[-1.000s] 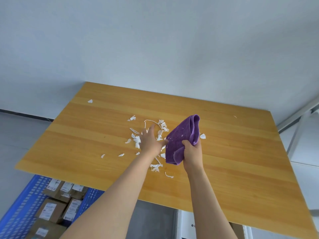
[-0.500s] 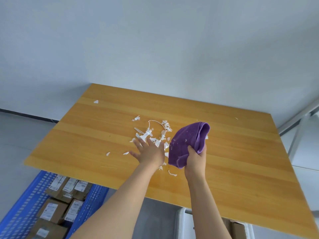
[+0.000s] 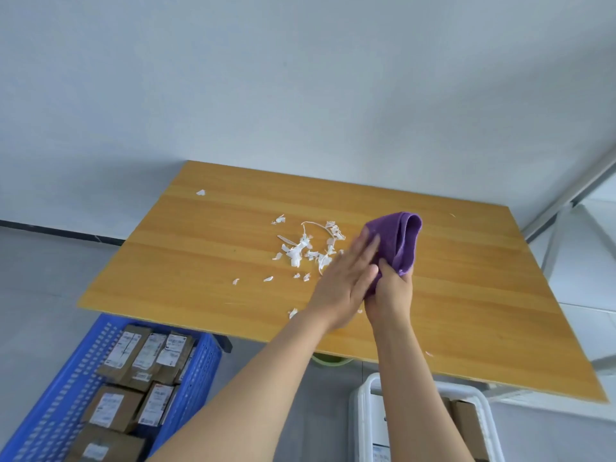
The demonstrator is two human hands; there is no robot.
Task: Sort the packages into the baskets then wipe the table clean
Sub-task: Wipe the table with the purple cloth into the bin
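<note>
My right hand [image 3: 390, 295] grips the bunched purple cloth [image 3: 401, 243] over the wooden table [image 3: 200, 261]. My left hand [image 3: 345, 285], fingers straight, lies flat against the cloth's side. White paper scraps [image 3: 300, 251] litter the tabletop just left of it. Boxed packages [image 3: 146, 356] sit in the blue basket [image 3: 53, 415] below.

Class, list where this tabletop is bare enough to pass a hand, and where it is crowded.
Nearly bare: table right of the purple cloth, to its edge; and left of the paper scraps, to the left edge. Crowded: the middle, scraps beside the cloth.
</note>
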